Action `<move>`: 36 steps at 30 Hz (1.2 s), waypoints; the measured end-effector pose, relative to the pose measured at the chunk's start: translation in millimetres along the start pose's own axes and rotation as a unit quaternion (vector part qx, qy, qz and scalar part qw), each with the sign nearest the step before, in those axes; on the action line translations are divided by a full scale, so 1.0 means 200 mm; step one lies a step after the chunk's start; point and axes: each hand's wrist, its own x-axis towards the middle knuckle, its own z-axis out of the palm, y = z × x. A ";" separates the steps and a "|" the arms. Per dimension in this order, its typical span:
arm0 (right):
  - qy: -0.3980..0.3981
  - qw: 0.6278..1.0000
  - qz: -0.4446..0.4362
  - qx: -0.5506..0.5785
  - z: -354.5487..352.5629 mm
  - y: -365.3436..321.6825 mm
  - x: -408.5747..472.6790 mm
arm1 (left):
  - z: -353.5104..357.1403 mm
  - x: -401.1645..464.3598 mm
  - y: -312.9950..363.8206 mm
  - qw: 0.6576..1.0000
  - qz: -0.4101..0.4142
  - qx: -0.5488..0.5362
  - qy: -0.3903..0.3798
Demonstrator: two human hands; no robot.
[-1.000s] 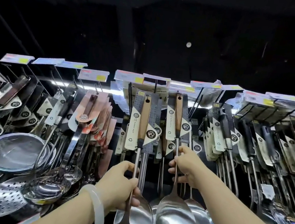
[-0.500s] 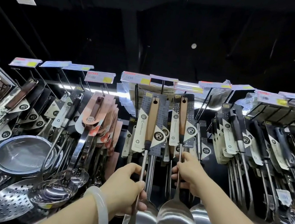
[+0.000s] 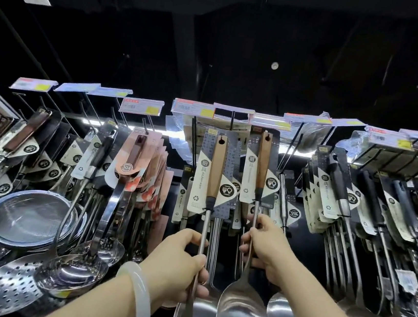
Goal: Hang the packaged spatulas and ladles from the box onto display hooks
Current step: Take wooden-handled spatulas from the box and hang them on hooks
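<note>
both forearms reach up and forward from the bottom of the view, bare to the wrist. the left hand (image 3: 177, 264) is seen from the back, its fingers curled round a thin metal shaft, thumb on top. a pale bangle (image 3: 135, 297) circles the left wrist. the right hand (image 3: 267, 250) sits a little higher, just beside the left, its fingers wrapped round a 2nd shaft.

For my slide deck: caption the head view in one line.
Left hand and right hand each grip a packaged spatula's steel shaft, lifting both toward the display hooks.
</note>
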 end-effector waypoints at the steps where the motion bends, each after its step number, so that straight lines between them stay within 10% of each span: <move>1: 0.000 1.000 0.005 -0.002 -0.01 -0.02 0.01 | 0.00 0.00 0.00 1.000 -0.002 0.003 0.000; 36: 0.010 0.999 -0.018 -0.033 0.03 0.38 0.37 | 0.00 -0.01 0.03 0.998 -0.052 0.042 0.017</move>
